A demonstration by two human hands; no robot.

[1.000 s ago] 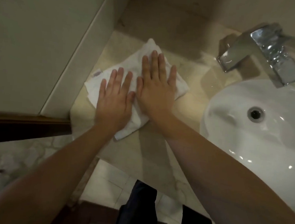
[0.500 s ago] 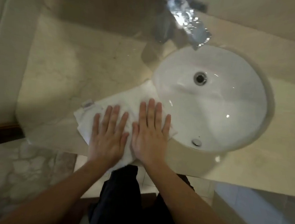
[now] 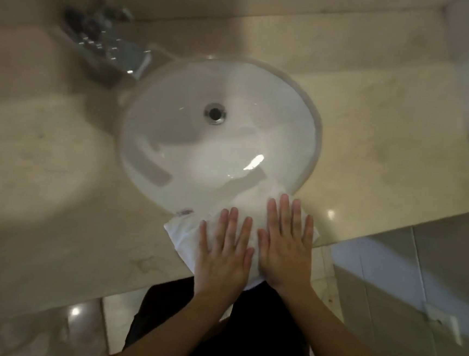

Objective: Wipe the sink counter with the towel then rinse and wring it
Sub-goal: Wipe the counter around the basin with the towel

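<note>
A white towel lies flat on the narrow strip of beige stone counter in front of the white oval sink basin. Its far edge overlaps the basin rim. My left hand and my right hand press side by side on the towel, fingers straight and pointing away from me. Most of the towel is hidden under my palms. The basin's drain is in plain sight.
A chrome faucet stands at the back left of the basin, blurred. The counter's front edge runs just under my wrists, with tiled floor below on the right. A wall rises behind the counter.
Both hands have slid the towel rightward along the counter, from the left corner by the wall to the front of the basin. The hands stay flat throughout.
</note>
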